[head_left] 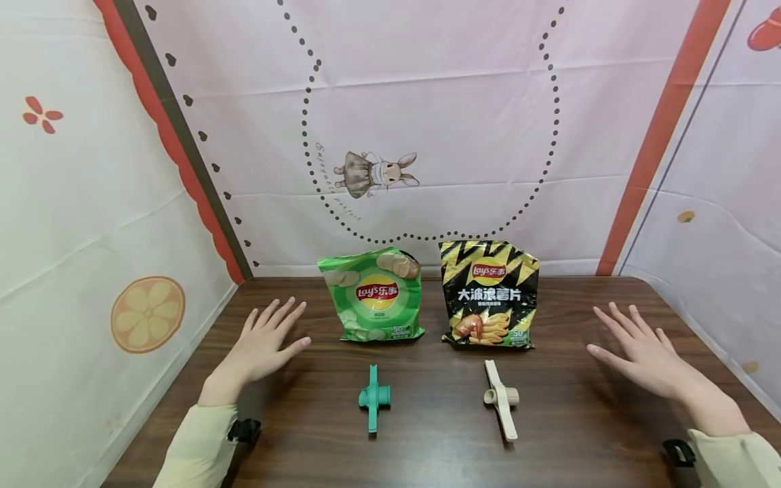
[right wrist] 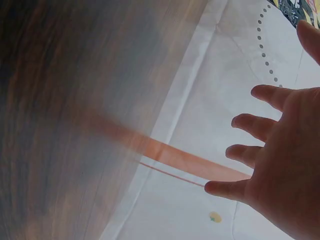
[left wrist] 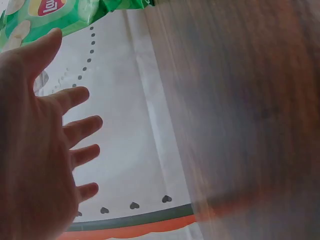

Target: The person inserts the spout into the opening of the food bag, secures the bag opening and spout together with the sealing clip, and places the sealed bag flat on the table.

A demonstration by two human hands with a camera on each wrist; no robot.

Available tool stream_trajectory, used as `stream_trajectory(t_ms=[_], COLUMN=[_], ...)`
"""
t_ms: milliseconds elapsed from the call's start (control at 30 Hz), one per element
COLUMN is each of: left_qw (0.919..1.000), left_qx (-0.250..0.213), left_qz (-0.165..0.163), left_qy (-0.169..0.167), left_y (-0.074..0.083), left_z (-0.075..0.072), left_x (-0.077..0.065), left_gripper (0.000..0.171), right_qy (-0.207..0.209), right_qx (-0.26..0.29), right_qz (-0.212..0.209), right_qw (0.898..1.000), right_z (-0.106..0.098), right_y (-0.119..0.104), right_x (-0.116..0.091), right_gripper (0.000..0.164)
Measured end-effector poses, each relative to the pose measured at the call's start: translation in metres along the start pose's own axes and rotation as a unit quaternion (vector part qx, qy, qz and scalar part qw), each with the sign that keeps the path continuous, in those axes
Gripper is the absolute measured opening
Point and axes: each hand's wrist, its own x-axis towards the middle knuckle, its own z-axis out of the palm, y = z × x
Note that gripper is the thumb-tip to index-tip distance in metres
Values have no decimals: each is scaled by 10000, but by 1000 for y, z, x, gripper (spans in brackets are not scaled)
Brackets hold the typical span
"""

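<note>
clearly, the left hand (head_left: 261,349) and right hand (head_left: 649,359) spread wide, flanking a green bag (head_left: 377,297) and black bag (head_left: 490,295) behind a teal clip (head_left: 373,398) and cream clip (head_left: 502,398).

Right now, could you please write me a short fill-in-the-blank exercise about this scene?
In the head view, the green bag stands to the ____ of the black bag.
The cream clip lies to the ____ of the teal clip there.
The left hand and the right hand are holding ____.
Altogether, ____ clips lie on the brown table.

Missing words: left; right; nothing; two.
</note>
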Motion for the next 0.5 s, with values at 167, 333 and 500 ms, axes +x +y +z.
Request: stream_trajectory(t_ms=[167,333,500], left_qw=[9998,9985,9972], left_qx=[62,-37,-81], left_qz=[117,266,392], left_qy=[164,476,638], left_y=[-6,-12,-12], left_z=[1,1,0], left_x=[-5,-14,-22], left_gripper=[74,72,67], right_qy=[101,341,534], right_qx=[35,16,183], right_qz=[-84,-272,-562], right_qw=[9999,9990,9968], right_z=[0,0,3], right_y=[0,0,0], right_x=[-1,-6,-11], right_gripper=[76,76,74])
